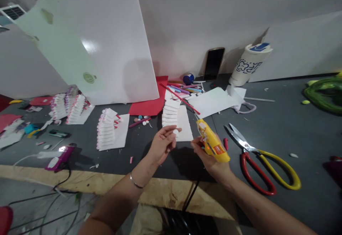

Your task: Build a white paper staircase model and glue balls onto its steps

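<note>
My left hand (163,143) pinches a small white disc (176,132) between its fingertips, over the near part of a white card (185,126). A row of white folded strips (170,113) stands on the left part of that card. A yellow glue gun (212,140) is in my right hand (213,162), with its nozzle pointing up and to the left, just right of the card. The disc and the nozzle are apart.
Red-and-yellow scissors (248,147) lie open at right. Similar strips (105,131) on card stand at left, near a purple device (59,158). Behind are red paper (149,103), pens (184,88), a phone (214,64), a tumbler (249,65) and upright white boards (107,42).
</note>
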A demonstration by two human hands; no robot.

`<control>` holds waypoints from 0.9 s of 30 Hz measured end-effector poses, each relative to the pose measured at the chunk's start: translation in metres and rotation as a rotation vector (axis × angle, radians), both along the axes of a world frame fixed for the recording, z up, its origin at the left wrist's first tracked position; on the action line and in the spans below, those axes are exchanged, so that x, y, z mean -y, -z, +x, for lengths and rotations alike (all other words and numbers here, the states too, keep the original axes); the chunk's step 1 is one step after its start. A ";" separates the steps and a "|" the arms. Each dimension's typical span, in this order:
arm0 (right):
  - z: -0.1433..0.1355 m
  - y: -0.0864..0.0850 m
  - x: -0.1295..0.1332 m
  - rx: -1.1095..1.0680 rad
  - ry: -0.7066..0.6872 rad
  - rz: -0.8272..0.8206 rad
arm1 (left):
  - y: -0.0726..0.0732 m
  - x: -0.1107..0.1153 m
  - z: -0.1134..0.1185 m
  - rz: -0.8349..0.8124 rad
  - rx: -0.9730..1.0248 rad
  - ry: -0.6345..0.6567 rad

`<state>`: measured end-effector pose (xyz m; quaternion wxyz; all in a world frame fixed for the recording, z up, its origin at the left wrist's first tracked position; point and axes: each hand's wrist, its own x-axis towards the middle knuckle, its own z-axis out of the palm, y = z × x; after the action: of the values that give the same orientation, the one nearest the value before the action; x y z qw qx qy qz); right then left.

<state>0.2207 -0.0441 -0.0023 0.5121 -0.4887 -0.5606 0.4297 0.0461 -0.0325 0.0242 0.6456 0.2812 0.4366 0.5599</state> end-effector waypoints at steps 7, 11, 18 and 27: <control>0.008 0.001 0.000 0.252 -0.234 0.341 | -0.007 -0.018 -0.028 -0.085 0.262 -0.258; 0.007 -0.001 -0.002 0.357 -0.269 0.577 | -0.006 -0.012 -0.020 -0.128 0.297 -0.154; 0.008 0.006 -0.001 0.349 -0.343 0.554 | -0.007 -0.005 -0.013 -0.070 0.162 -0.018; 0.007 0.001 -0.002 0.346 -0.334 0.630 | -0.007 -0.007 -0.013 0.066 -0.092 -0.076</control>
<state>0.2278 -0.0419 -0.0037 0.4582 -0.2750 -0.8146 0.2255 0.0331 -0.0255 0.0315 0.5934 0.3112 0.4575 0.5847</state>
